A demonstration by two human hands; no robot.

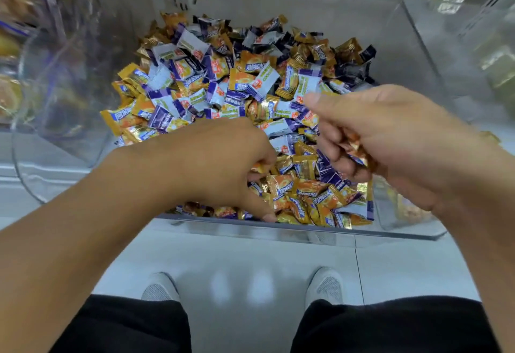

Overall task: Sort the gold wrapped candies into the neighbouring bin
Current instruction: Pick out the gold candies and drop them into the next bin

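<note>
Left hand (223, 163): it is being held low over the near part of the candy heap, palm down, with the fingers curled into the pile; a gold wrapped piece is being pinched at the fingertips, though how much is being held cannot be told.
Right hand (370, 132): it is being held above the right side of the heap, fingers curled inward, and a small bunch of gold wrapped candies (359, 152) is being gripped in the palm, the wrappers showing between fingers and palm.
Candy heap (237, 82): gold, orange, purple and pale grey wrapped pieces are being kept mixed together, piled from the near edge up to the back wall.
Middle bin (306, 230): the heap is being contained by this clear plastic bin, its near rim lying just under the left thumb.
Neighbouring bin on the right (412, 46): it is being separated from the heap by a clear divider; a few yellowish pieces are being seen blurred at its near corner.
Left bin (50, 88): blurred yellow and brown items are being seen through its clear curved wall.
Shoes (160, 287): two pale shoes are being seen on the floor below the shelf front.
</note>
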